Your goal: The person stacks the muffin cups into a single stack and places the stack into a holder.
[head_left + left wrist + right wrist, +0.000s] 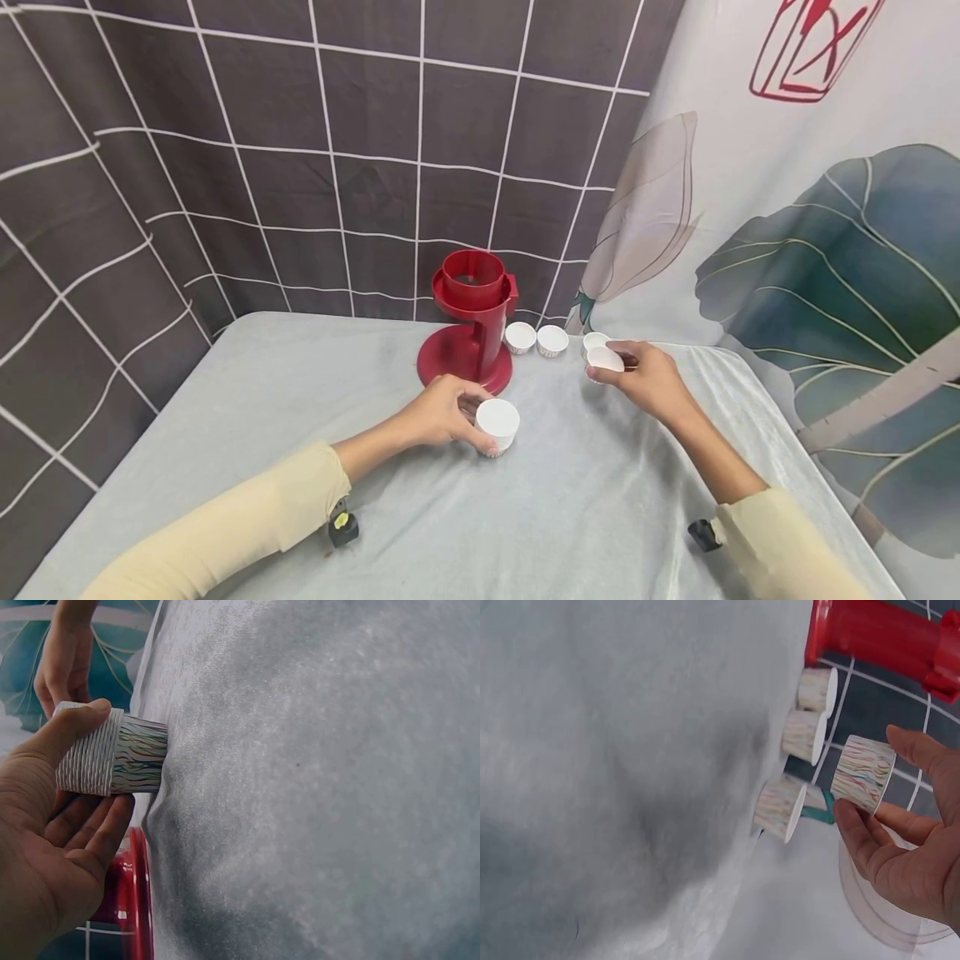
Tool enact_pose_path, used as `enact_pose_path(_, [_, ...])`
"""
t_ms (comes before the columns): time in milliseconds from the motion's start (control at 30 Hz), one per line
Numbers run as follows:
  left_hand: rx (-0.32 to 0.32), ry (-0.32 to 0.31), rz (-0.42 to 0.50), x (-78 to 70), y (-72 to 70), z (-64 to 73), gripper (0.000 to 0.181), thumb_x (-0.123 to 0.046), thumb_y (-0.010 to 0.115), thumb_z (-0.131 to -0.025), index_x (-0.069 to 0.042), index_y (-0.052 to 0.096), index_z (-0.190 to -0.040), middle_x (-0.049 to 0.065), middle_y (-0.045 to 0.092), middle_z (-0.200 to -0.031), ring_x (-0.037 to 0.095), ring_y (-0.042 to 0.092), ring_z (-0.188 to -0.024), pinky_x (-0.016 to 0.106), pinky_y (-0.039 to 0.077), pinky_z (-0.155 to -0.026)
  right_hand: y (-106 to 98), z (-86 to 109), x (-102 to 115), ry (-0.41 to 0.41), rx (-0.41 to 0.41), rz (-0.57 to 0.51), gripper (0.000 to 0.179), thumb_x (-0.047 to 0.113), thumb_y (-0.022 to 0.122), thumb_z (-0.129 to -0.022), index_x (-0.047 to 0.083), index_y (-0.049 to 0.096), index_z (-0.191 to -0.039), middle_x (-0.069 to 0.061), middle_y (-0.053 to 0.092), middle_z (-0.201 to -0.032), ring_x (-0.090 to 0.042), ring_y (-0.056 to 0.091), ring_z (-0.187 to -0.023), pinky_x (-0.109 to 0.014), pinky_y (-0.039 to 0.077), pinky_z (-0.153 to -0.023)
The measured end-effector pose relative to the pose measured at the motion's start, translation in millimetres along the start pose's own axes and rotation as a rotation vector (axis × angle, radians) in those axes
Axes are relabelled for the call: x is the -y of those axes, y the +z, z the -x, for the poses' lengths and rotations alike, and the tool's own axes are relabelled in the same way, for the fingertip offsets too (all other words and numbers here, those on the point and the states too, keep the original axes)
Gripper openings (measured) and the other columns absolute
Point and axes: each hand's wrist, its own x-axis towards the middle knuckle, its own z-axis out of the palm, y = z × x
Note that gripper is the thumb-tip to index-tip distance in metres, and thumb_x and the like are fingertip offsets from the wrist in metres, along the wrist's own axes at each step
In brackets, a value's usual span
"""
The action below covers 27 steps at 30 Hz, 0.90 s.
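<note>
Just right of the middle, you seem to be lining up cups (552, 341), left hand (447, 412) gripping the stack (498, 419), right hand (647, 379) pinching one cup (605, 359) that likely needs setting down.

The person's left hand (444, 414) grips a white, round-topped cylinder (498, 419) in front of a red plastic stand (491, 337) with a ring-shaped top and round base, on a table draped in pale grey cloth (247, 400). The right hand (651, 380) pinches a small white round cup (604, 360), partly hiding a similar white cup (596, 340) behind it. Two more white cups (552, 341) stand side by side, nearer the stand.
</note>
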Motion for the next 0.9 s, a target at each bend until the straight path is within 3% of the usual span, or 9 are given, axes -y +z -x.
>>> enact_pose_path(267, [0.001, -0.004, 0.0, -1.4, -0.4, 0.2, 0.056, -0.013, 0.107, -0.073, -0.004, 0.084, -0.124, 0.006, 0.086, -0.109, 0.013, 0.082, -0.093, 0.021, 0.065, -0.086, 9, 6.4, 14, -0.014, 0.026, -0.029, 0.064, 0.039, 0.093, -0.093, 0.0, 0.076, -0.141, -0.023, 0.078, -0.137, -0.038, 0.08, -0.122, -0.028, 0.061, -0.089])
enact_pose_path(533, [0.001, -0.009, 0.004, -1.8, 0.0, -0.3, 0.055, -0.012, 0.106, -0.074, -0.004, 0.085, -0.124, 0.006, 0.086, -0.108, 0.013, 0.082, -0.092, 0.021, 0.065, -0.086, 21, 14.4, 29, -0.043, 0.051, -0.044, 0.062, 0.037, 0.094, -0.093, 0.001, 0.077, -0.14, -0.022, 0.078, -0.135, -0.039, 0.081, -0.12, -0.043, 0.067, -0.096])
enact_pose_path(767, [0.002, 0.001, 0.0, -0.1, -0.2, -1.4, 0.055, -0.013, 0.107, -0.073, -0.004, 0.085, -0.122, 0.005, 0.086, -0.106, 0.012, 0.082, -0.091, 0.021, 0.065, -0.085, 34, 23.2, 44, -0.085, 0.087, -0.1, 0.057, 0.035, 0.096, -0.091, 0.007, 0.08, -0.137, -0.012, 0.083, -0.127, -0.031, 0.083, -0.113, -0.035, 0.068, -0.091])
enact_pose_path(900, [0.004, 0.008, 0.0, 1.3, -0.5, -1.7, 0.055, -0.013, 0.107, -0.073, -0.004, 0.085, -0.122, 0.005, 0.086, -0.106, 0.011, 0.081, -0.09, 0.021, 0.066, -0.085, 41, 27.5, 52, -0.127, 0.101, -0.129, 0.056, 0.033, 0.096, -0.092, 0.005, 0.08, -0.138, -0.014, 0.081, -0.13, -0.03, 0.084, -0.112, -0.038, 0.07, -0.093])
